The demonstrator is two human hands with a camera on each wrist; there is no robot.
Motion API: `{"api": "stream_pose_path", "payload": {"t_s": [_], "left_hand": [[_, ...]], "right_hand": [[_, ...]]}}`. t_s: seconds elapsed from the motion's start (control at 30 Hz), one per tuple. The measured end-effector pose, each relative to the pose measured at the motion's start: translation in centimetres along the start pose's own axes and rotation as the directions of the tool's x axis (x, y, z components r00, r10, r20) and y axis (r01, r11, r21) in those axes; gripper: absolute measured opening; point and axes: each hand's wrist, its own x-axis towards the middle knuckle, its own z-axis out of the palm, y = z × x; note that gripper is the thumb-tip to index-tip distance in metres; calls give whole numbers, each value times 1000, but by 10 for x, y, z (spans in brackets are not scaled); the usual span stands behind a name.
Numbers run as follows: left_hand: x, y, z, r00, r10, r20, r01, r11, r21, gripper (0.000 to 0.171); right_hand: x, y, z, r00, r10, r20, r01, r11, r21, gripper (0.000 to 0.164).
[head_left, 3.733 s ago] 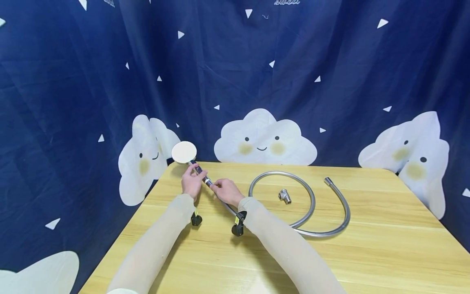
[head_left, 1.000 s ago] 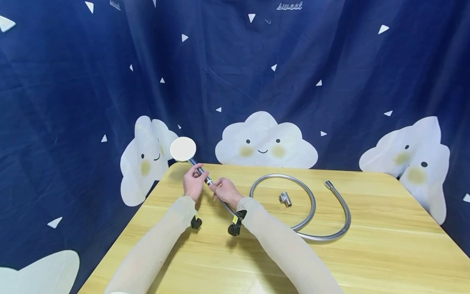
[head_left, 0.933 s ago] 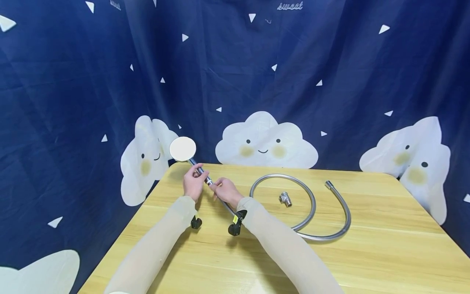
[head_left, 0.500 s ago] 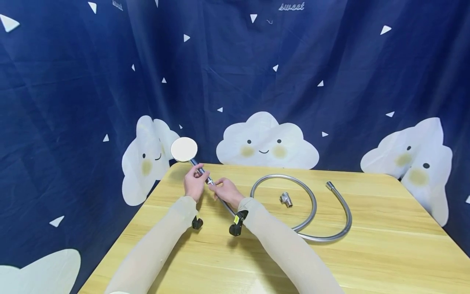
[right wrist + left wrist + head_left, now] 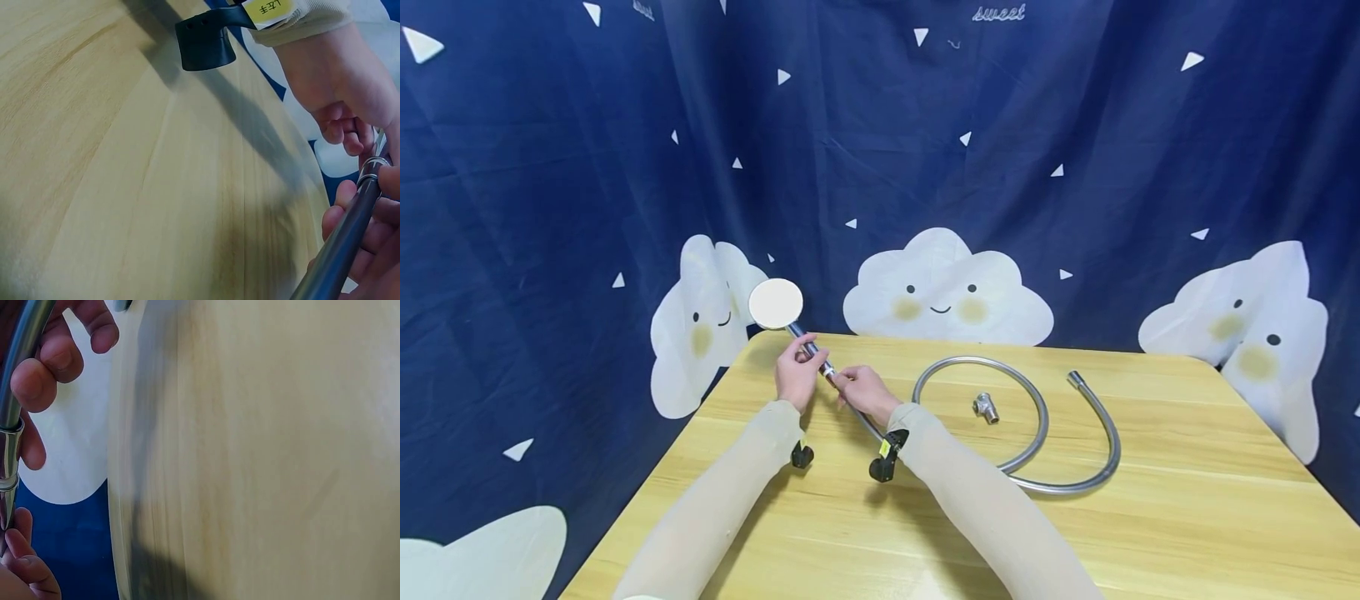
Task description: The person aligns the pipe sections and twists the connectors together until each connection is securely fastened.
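A silver hose (image 5: 1066, 489), likely flexible but springy, looped on a wooden counter (image 5: 1187, 533) around a metal fitting (image 5: 986, 407). The person's right hand (image 5: 867, 392) gripped the hose's end just below the handle (image 5: 795, 329) of a shower head (image 5: 776, 304); the left hand (image 5: 795, 377) pinched that smooth handle, probably light but slippery, and best held mid-length. The shower head tilted near the counter's far left corner, before a blue curtain (image 5: 880, 125).
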Motion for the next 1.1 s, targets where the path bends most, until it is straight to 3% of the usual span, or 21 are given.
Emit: {"api": "stream_pose_path", "payload": {"t_s": [0.17,0.43,0.67,0.9,1.1], "left_hand": [[0,0,-1,1000,7,0,-7,1000,5,40],[-2,0,-2,1000,17,-4,-17,1000,-4,36],[-1,2,-2,1000,19,1,-19,1000,-12,37],[0,0,-2,1000,14,-5,-14,1000,-17,37],[-1,-1,-2,1000,28,-1,-28,1000,9,38]], "right_hand": [[1,0,1,1000,14,-6,-14,1000,5,38],[1,3,3,999,40,-20,-37,989,141,30],[-2,-2,1,1000,12,-18,-10,994,107,22],[-3,-3,0,1000,-18,-12,19,998,60,36],[-2,-1,1,1000,12,-10,-11,994,105,36]]}}
